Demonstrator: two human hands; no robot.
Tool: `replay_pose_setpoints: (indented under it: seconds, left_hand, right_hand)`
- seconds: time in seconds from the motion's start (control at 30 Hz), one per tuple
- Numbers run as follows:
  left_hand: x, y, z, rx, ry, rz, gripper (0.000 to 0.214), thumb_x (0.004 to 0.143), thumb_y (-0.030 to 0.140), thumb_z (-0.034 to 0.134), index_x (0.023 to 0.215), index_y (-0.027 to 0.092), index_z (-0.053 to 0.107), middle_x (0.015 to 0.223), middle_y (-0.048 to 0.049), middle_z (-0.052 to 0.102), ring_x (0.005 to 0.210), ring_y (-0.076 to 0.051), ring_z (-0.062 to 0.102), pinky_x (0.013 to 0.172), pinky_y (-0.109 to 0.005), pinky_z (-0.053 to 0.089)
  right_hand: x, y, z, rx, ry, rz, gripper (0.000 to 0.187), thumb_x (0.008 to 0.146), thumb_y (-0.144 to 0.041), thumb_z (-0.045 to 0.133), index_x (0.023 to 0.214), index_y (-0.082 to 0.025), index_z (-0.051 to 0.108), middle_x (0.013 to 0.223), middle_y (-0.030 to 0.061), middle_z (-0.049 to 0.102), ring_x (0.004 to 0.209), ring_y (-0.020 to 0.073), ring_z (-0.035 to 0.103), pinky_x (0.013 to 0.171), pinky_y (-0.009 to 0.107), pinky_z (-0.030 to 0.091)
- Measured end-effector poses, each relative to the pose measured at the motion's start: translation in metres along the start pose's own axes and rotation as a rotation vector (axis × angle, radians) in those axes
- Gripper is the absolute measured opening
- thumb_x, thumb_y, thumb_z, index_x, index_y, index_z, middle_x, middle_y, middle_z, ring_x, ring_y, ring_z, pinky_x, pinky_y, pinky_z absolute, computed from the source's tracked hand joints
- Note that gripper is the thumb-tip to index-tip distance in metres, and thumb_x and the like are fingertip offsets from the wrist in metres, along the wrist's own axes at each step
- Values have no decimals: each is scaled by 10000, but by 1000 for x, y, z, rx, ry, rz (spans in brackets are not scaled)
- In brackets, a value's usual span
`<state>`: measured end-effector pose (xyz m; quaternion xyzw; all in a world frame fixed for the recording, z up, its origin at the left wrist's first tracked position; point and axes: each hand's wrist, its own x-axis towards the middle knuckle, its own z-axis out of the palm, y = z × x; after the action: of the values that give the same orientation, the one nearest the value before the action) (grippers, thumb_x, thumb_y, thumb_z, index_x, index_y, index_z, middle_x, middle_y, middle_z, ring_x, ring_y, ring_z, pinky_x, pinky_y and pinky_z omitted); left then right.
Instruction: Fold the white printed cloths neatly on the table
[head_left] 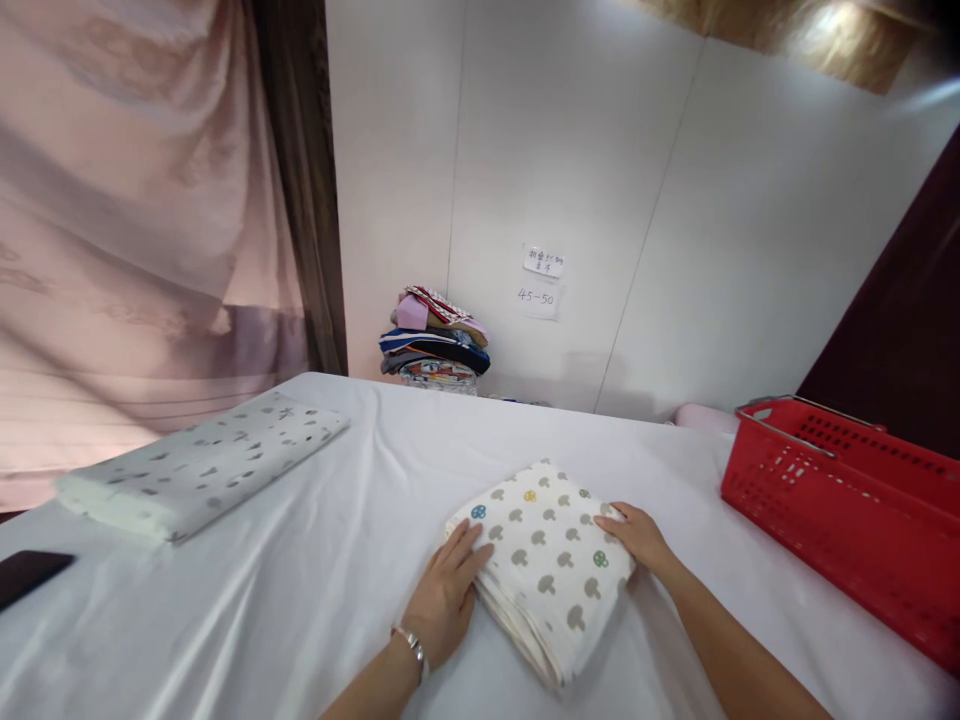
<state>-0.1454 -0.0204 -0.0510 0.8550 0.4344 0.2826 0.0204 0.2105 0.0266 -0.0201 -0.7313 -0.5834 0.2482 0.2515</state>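
Left of a red plastic basket (847,535), a folded mushroom-print cloth (541,540) lies on the white-draped bench (315,600). The loosely open left hand (442,590) rests on its edge; the right hand (636,538) bends over the opposite edge, grip unclear. Uneven tugging could skew the layers.

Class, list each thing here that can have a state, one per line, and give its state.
Mushroom-print cloth, folded in layers
Left hand, fingers on that cloth's left side
Right hand, fingers on its right side
Grey-patterned cloth, folded flat
Fabric pile, stacked
Red basket, upright, open-topped
White tablecloth, spread, wrinkled
Pink curtain, hanging in folds
Dark flat object, partly out of frame
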Motion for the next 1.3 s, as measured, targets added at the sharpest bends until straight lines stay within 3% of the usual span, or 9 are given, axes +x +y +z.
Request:
replay_pose_setpoints:
  seconds: [0.27, 0.43, 0.57, 0.7, 0.77, 0.97, 1.07, 1.17, 1.3]
  left_hand:
    - [0, -2, 4, -1, -18, 26, 593, 715, -16, 392, 1248, 228, 479, 1382, -52, 399, 1321, -239, 262, 1013, -458, 394]
    - [0, -3, 6, 18, -38, 16, 611, 704, -25, 386, 1254, 230, 467, 1389, -51, 387, 1325, -236, 252, 1013, -460, 395]
    - [1, -4, 5, 12, -29, 33, 595, 716, -24, 375, 1252, 215, 471, 1381, -59, 398, 1327, -231, 248, 1021, -451, 388]
    - [3, -3, 3, -11, -24, 32, 574, 722, -23, 375, 1235, 207, 487, 1368, -59, 415, 1321, -227, 263, 1021, -445, 387]
    - [4, -1, 1, -33, -27, 25, 566, 724, -20, 386, 1228, 214, 492, 1364, -51, 420, 1318, -222, 270, 1018, -442, 391]
    - [6, 0, 1, -103, -18, 5, 511, 737, 9, 403, 1198, 195, 518, 1345, -72, 440, 1308, -226, 292, 1027, -439, 381]
    - [7, -2, 0, -145, 56, -94, 516, 712, 22, 422, 1194, 179, 518, 1348, -76, 434, 1304, -227, 299, 1054, -431, 348]
    - [8, -2, -5, -170, 113, -342, 497, 719, 77, 454, 1204, 172, 504, 1308, -86, 476, 1221, -235, 423, 1021, -406, 385]
    - [15, 4, -16, -274, 18, -616, 413, 809, 212, 435, 1220, 209, 476, 999, -40, 658, 917, -190, 619, 834, -330, 487]
  right_hand:
    - [-6, -2, -6, -39, 3, 12, 432, 707, -515, 517, 970, -194, 636, 945, 42, 686, 868, 221, 624, 745, 276, 449]
    - [-12, -17, -9, -367, 36, -58, 492, 766, -495, 458, 1110, -169, 592, 1125, 98, 612, 1041, 263, 551, 868, 335, 412]
    - [-46, -46, 10, -457, 90, -276, 525, 831, -447, 396, 1292, -203, 455, 1368, 66, 415, 1255, 242, 357, 1042, 356, 253]
    - [-94, -71, 41, -483, -178, -577, 540, 869, -496, 343, 1350, -252, 377, 1463, 12, 249, 1333, 243, 213, 1094, 421, 124]
    - [-109, -74, 50, -497, -215, -610, 511, 887, -467, 330, 1353, -261, 369, 1463, 14, 247, 1336, 238, 206, 1094, 437, 111]
    - [-133, -59, 52, -511, -133, -693, 470, 917, -391, 314, 1345, -209, 379, 1438, 66, 304, 1331, 236, 229, 1077, 474, 176]
    - [-148, -50, 51, -508, -108, -786, 471, 912, -375, 343, 1354, -215, 357, 1438, 67, 304, 1334, 233, 222, 1075, 473, 197]
    - [-159, -45, 49, -497, -107, -851, 525, 889, -406, 396, 1373, -220, 317, 1438, 76, 300, 1333, 248, 220, 1074, 488, 197]
    - [-159, -43, 46, -509, -139, -904, 576, 850, -411, 463, 1368, -204, 318, 1436, 99, 299, 1329, 272, 221, 1064, 508, 199]
